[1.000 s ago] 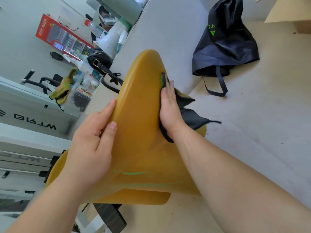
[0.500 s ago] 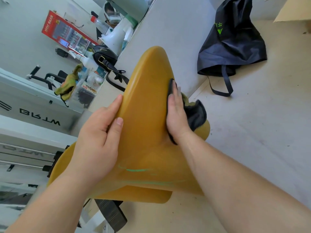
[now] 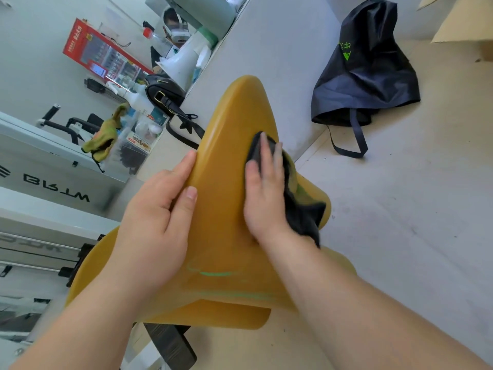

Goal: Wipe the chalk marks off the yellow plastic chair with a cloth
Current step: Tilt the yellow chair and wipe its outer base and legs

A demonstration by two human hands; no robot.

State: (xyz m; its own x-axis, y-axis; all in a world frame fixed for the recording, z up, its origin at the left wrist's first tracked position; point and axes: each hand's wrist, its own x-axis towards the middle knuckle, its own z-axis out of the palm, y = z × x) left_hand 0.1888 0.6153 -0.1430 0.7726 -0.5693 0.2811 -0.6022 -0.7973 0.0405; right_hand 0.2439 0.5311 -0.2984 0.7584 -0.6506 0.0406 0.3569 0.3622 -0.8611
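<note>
Two hands work on the yellow plastic chair (image 3: 229,113), which sits mid-view between the forearms. The left hand (image 3: 154,222) grips its left rim. The right hand (image 3: 264,193) presses a dark cloth (image 3: 304,209) flat with straight fingers. Green chalk marks (image 3: 213,273) remain lower down. The shell looks stiff, smooth and probably light, so the rim seems the surest hold.

Both forearms bare, coming in from bottom of view. My left hand (image 3: 154,222) grips the chair (image 3: 226,244) edge, fingers wrapped round the rim, thumb laid on the front. My right hand (image 3: 264,198) is flat on the cloth (image 3: 304,212), fingers straight & together, a bit blurred.
</note>
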